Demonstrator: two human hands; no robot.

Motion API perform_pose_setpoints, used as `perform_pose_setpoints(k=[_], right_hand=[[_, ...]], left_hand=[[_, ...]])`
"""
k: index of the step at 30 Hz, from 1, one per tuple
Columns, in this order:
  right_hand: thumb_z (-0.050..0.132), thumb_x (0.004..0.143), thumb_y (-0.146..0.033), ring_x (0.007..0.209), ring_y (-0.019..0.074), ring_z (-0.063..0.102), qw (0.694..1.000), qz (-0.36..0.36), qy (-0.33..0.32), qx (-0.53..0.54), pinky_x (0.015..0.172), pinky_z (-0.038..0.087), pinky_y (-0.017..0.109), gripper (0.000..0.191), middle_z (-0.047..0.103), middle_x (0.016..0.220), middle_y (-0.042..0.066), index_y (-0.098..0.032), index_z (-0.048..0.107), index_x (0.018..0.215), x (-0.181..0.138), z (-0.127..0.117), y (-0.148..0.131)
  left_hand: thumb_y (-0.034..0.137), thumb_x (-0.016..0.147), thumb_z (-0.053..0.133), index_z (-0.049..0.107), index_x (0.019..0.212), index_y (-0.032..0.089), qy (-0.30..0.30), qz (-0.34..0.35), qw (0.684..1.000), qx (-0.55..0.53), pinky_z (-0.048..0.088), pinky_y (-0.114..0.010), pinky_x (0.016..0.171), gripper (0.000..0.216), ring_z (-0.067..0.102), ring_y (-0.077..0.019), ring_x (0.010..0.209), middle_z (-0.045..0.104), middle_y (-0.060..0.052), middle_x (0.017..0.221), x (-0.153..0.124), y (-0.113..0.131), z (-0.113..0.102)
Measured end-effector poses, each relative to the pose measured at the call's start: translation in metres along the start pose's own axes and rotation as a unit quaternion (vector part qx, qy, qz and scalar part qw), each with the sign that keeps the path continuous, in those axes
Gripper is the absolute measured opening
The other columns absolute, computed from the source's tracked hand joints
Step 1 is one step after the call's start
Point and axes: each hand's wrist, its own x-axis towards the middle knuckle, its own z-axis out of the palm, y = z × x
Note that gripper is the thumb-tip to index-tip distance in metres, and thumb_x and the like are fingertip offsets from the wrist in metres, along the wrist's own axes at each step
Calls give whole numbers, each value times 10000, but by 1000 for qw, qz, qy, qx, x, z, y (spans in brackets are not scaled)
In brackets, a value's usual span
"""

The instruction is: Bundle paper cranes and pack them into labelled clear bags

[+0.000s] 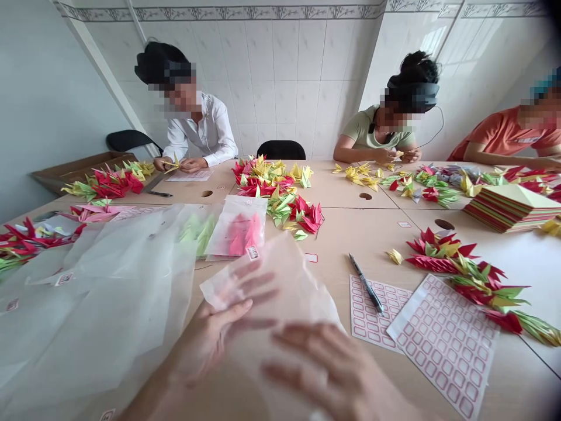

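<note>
My left hand [228, 316] holds a translucent plastic bag [289, 280], thumb on the near face and fingers spread behind it, showing through. A small printed label [253, 253] is stuck near the bag's top. My right hand [324, 362] is blurred over the bag's lower right, its fingers apart; whether it touches the plastic I cannot tell. Just beyond lies a bag with pink folded-paper pieces [243, 234], beside one with green folded pieces [197, 231]. To my left, large translucent bags [100, 298] are spread in a layered pile, some bearing labels.
On the right lie label sheets [451, 333], a pen [367, 285] and a row of folded-paper pieces [477, 269]. A stack of coloured paper [515, 207] stands farther right. More folded paper [276, 187] is mid-table. Several people sit across, one in a white shirt [197, 131].
</note>
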Motion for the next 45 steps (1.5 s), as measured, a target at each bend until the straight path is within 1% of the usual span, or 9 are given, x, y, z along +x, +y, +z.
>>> perform_pose_setpoints(k=[3,5,7,10,14,17,22,30,45], right_hand=[[570,806,-346,1241,271,398,979,151,136,-24,1001,347,467,557,471,1323,88,-288,388,1330,27,-51,11],[622,765,-358,1166,258,470,967,205,143,59,954,397,443,563,531,1250,76,-293,436,1292,42,-65,20],[630,756,-363,915,218,612,945,250,68,201,793,492,373,423,662,986,66,-257,564,1160,51,-64,27],[633,753,-338,568,148,622,864,302,-23,403,540,492,267,274,676,683,44,-167,646,966,54,-51,33],[697,691,-301,554,139,634,767,332,1,549,496,479,223,299,682,672,53,-118,632,918,47,-35,31],[728,663,-276,595,145,649,727,332,12,600,517,497,222,335,699,698,71,-113,620,935,42,-29,29],[714,692,-257,667,154,670,721,308,27,621,547,512,219,300,717,763,90,-129,617,945,38,-24,29],[703,709,-244,613,136,668,716,304,26,627,536,514,213,293,718,780,82,-142,616,970,34,-20,27],[687,735,-227,588,133,672,690,284,18,666,518,509,198,265,715,785,81,-140,593,966,33,-17,28]], left_hand=[[204,812,531,498,1217,325,-78,-54,994,45,571,-369,668,424,562,-293,1089,575,-62,1237,-7,13,0],[218,805,524,528,1191,307,-136,-93,981,97,564,-340,576,396,627,-295,967,621,-84,1160,-7,27,1],[243,798,516,547,1174,284,-185,-129,961,160,550,-331,548,379,674,-272,810,663,-90,1066,-3,42,1],[306,789,520,544,1180,274,-203,-131,931,273,539,-325,585,393,682,-226,651,698,-62,936,7,65,-1],[365,755,588,581,1100,246,-175,-80,886,421,513,-240,559,365,674,-229,777,698,-45,882,20,88,-6],[386,737,617,586,1037,223,-198,-93,847,485,469,-199,492,343,665,-216,755,684,-36,811,28,96,-7],[415,742,608,573,1014,232,-220,-107,823,512,440,-186,481,330,653,-192,717,664,-26,797,37,99,-4],[407,726,615,585,996,228,-210,-102,797,557,420,-180,464,325,629,-163,665,658,-9,762,41,103,1],[414,716,613,598,996,257,-175,-111,795,570,371,-177,404,321,541,-116,502,681,1,695,32,112,6]])
